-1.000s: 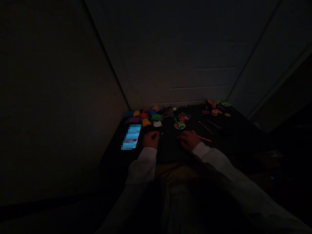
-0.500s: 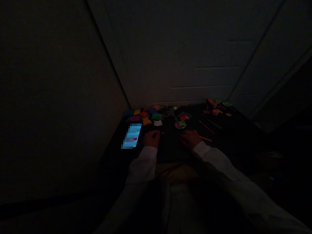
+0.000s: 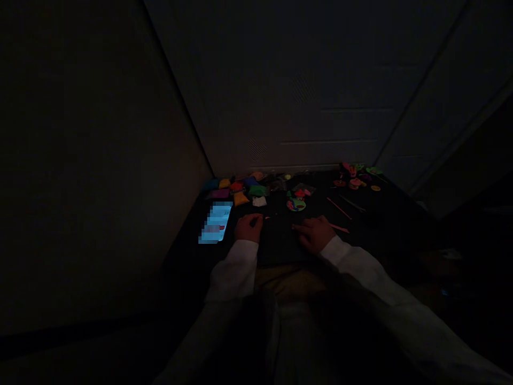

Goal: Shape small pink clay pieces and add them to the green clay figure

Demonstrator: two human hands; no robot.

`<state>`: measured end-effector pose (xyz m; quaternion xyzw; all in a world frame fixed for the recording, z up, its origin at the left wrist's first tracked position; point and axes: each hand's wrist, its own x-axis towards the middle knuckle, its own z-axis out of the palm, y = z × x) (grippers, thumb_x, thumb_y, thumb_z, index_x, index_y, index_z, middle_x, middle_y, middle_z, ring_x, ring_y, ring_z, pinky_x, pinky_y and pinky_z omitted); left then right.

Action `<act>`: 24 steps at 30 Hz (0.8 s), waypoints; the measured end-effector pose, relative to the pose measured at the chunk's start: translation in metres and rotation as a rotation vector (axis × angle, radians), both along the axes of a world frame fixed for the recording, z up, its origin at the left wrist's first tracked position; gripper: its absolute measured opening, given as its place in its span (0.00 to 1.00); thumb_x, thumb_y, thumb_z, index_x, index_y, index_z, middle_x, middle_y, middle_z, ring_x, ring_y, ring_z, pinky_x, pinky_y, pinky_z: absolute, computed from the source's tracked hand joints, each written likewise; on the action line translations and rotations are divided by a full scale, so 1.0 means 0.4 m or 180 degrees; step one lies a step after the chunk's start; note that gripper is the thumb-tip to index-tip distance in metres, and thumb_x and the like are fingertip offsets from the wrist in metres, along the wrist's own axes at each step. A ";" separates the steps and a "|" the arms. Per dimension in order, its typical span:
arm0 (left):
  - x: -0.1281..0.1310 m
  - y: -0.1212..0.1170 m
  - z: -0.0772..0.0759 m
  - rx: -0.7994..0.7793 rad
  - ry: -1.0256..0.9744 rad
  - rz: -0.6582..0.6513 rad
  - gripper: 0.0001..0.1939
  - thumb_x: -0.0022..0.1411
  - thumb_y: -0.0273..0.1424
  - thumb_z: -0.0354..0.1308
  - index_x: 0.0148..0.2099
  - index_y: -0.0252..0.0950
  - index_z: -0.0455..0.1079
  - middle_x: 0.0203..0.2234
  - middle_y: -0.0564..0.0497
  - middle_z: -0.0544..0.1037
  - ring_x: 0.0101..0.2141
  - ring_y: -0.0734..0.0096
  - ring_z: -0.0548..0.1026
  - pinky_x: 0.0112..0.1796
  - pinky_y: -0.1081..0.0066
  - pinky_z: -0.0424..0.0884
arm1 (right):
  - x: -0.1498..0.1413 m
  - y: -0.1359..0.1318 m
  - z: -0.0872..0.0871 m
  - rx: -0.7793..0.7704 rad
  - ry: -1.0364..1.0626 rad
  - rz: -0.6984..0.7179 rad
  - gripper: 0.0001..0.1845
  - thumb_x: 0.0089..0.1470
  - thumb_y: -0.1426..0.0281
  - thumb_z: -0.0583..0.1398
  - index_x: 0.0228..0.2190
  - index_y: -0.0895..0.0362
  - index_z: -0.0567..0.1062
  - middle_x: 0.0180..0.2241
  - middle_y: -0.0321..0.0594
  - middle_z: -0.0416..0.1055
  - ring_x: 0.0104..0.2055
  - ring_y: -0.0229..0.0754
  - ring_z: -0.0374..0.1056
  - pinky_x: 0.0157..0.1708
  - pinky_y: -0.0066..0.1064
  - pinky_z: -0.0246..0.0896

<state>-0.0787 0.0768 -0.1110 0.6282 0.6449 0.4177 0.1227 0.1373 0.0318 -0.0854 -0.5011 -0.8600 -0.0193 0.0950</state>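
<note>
In dim light my left hand rests on the dark tabletop, fingers curled so thumb and forefinger tips meet. Whether something tiny sits in that pinch is too dark to see. Just right of its fingertips lies a small pinkish scrap. My right hand lies on the table with its forefinger stretched out to the left; a tiny pale speck shows at the tip. Past it is a round green disc with coloured pieces on it. A pink strip lies beside the right hand.
A lit phone lies left of my left hand. Several coloured packets, including a green one, line the back. A red stick, a slim pale tool and small pink shaped pieces are at the right. A wall panel stands behind.
My right hand has shifted slightly right, and its forefinger now stretches out more plainly. The left hand keeps nearly the same place and pose.
</note>
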 end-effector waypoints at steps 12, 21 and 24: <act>0.003 -0.002 0.006 -0.0020 -0.0005 -0.0017 0.09 0.49 0.32 0.51 0.32 0.37 0.71 0.30 0.51 0.74 0.34 0.70 0.69 0.37 0.70 0.64 | -0.010 -0.006 0.009 -0.0061 -0.0284 0.0010 0.21 0.50 0.64 0.46 0.45 0.53 0.65 0.34 0.43 0.66 0.38 0.44 0.57 0.38 0.38 0.39; 0.003 -0.001 0.004 -0.0019 -0.0033 -0.0002 0.09 0.49 0.32 0.51 0.32 0.38 0.71 0.30 0.52 0.74 0.34 0.70 0.69 0.37 0.70 0.64 | -0.017 -0.007 0.016 -0.0063 -0.0369 0.0001 0.21 0.49 0.64 0.48 0.45 0.54 0.64 0.36 0.43 0.66 0.38 0.45 0.57 0.37 0.39 0.40; 0.003 -0.001 0.005 -0.0033 -0.0027 -0.0009 0.09 0.49 0.32 0.51 0.32 0.38 0.71 0.30 0.52 0.74 0.34 0.70 0.69 0.37 0.70 0.65 | -0.019 -0.009 0.016 -0.0053 -0.0369 0.0008 0.21 0.48 0.64 0.48 0.45 0.54 0.64 0.36 0.43 0.66 0.39 0.45 0.57 0.38 0.39 0.40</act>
